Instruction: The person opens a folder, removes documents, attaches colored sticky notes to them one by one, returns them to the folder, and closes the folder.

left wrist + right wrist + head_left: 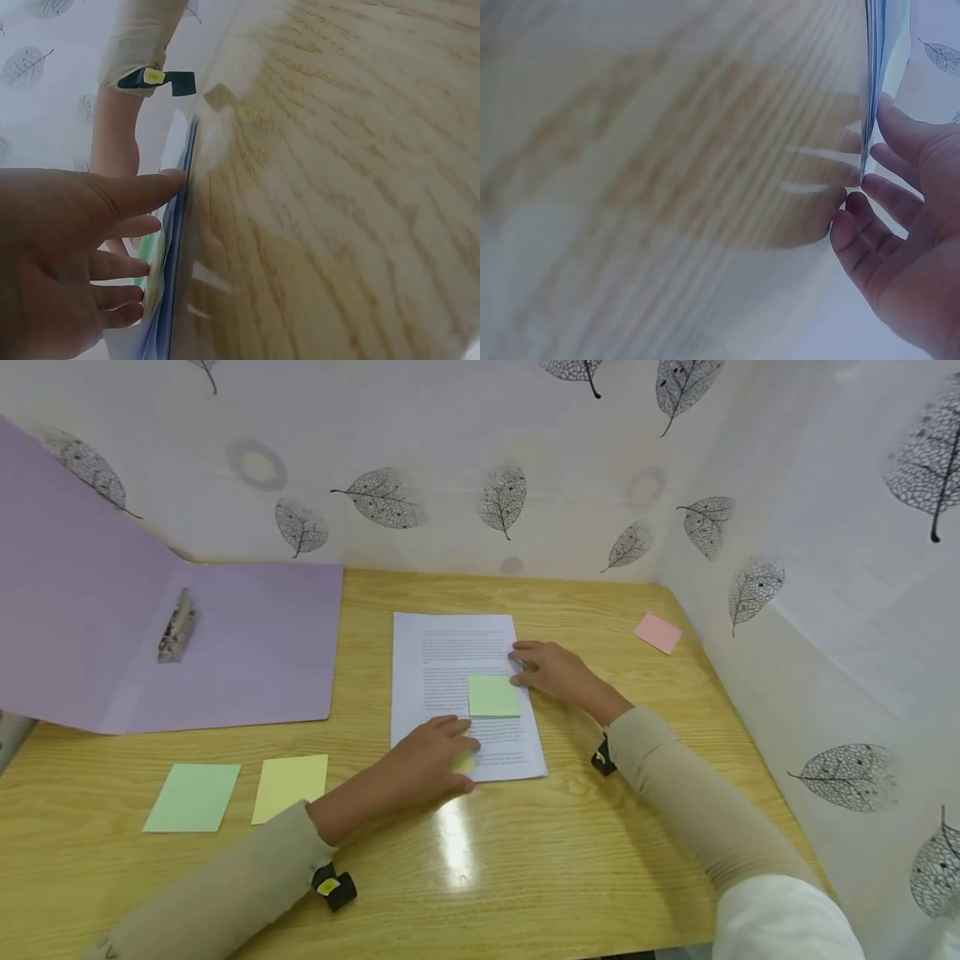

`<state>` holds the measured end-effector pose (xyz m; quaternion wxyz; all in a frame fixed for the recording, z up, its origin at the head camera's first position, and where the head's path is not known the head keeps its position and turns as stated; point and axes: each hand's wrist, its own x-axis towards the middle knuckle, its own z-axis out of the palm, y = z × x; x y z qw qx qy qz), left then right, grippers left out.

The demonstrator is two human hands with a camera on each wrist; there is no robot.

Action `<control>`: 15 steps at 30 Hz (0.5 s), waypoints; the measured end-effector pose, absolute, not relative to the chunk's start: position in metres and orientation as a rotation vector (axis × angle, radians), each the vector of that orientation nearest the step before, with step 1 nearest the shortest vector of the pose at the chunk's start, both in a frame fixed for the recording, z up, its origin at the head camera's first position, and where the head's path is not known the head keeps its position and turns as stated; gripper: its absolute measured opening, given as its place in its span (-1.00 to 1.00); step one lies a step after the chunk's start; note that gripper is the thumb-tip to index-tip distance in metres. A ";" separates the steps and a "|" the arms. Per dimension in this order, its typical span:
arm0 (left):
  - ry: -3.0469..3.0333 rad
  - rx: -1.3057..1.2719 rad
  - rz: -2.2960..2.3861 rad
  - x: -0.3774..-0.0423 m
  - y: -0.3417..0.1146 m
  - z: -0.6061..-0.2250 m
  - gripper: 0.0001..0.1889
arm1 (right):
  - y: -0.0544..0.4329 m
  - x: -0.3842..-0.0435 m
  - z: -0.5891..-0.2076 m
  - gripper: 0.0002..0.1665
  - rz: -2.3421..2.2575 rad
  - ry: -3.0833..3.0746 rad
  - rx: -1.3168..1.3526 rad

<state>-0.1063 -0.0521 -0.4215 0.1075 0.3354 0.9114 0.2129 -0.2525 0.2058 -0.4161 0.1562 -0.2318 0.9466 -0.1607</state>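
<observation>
A stack of printed white paper [442, 652] lies on the wooden table, with a light green sticky note [493, 696] on its right half. My left hand [420, 764] rests over the lower left of the stack, fingers extended. Part of a yellow sticky note [463, 763] shows beneath those fingers; the rest is hidden. In the left wrist view, the fingertips touch the yellow note [154, 281] and the thumb lies at the paper's edge. My right hand [558, 675] is at the stack's right edge, thumb beside the green note. The right wrist view shows loosely bent fingers along the paper edge [871, 82].
An opened purple folder [262, 643] with a metal clip [177, 627] lies at the back left. Nearer on the left are a green sticky note [192, 797] and a yellow one [291, 787]. A pink note [658, 633] lies at the back right. Leaf-patterned walls border the table.
</observation>
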 end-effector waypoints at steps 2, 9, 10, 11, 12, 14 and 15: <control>2.664 0.992 0.658 -0.106 -0.053 -0.422 -0.44 | 0.206 -0.252 -0.416 -0.32 -0.470 2.712 -0.665; 2.557 0.887 0.933 -0.105 -0.059 -0.419 -0.66 | 0.213 -0.250 -0.416 -0.35 -0.647 2.689 -0.570; 2.553 0.857 0.976 -0.104 -0.059 -0.416 -0.67 | 0.216 -0.249 -0.417 -0.36 -0.691 2.683 -0.550; 2.559 0.842 1.012 -0.103 -0.061 -0.415 -0.66 | 0.219 -0.249 -0.417 -0.39 -0.731 2.677 -0.535; 2.564 0.813 1.053 -0.102 -0.062 -0.412 -0.65 | 0.221 -0.248 -0.417 -0.40 -0.773 2.667 -0.514; 2.579 0.761 1.150 -0.102 -0.065 -0.410 -0.61 | 0.227 -0.245 -0.416 -0.41 -0.824 2.659 -0.479; 2.595 0.740 1.189 -0.102 -0.066 -0.408 -0.59 | 0.229 -0.243 -0.415 -0.41 -0.837 2.657 -0.468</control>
